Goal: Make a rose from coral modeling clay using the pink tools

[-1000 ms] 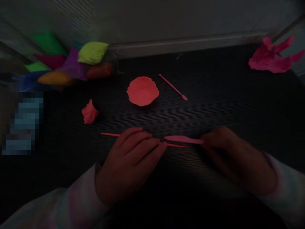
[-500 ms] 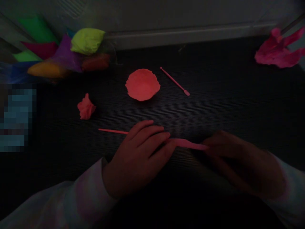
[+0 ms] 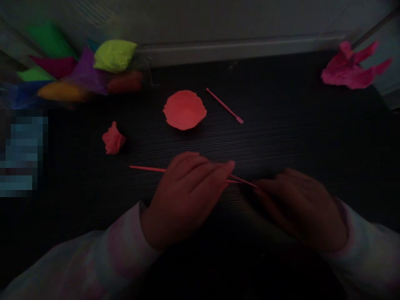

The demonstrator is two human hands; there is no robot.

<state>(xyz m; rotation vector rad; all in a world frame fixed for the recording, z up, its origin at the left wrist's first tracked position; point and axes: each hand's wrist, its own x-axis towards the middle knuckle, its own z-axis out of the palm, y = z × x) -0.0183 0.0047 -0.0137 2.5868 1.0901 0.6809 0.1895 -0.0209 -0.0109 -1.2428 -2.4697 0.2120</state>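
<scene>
My left hand (image 3: 190, 193) is closed, its fingertips pinched on the near end of a thin pink strip of clay (image 3: 245, 181). At the strip's other end, my right hand (image 3: 301, 208) pinches with thumb and forefinger. The strip is stretched between the hands and seen almost edge-on. A slim pink stick (image 3: 146, 168) sticks out to the left from under my left hand; a short pink tip on the other side may be its far end. The parts inside my fingers are hidden. The picture is dark.
Beyond my hands on the dark table (image 3: 265, 137) lie a coral clay disc (image 3: 185, 109) with a ragged edge, a pink modelling tool (image 3: 224, 105) and a crumpled coral clay lump (image 3: 113, 138). Coloured clay packets (image 3: 115, 56) fill the back left. A pink clay shape (image 3: 350, 71) stands back right.
My left fingers have drawn together from a spread, flat pose into a pinch. The strip has turned from its broad face to its edge. My right hand has shifted slightly left.
</scene>
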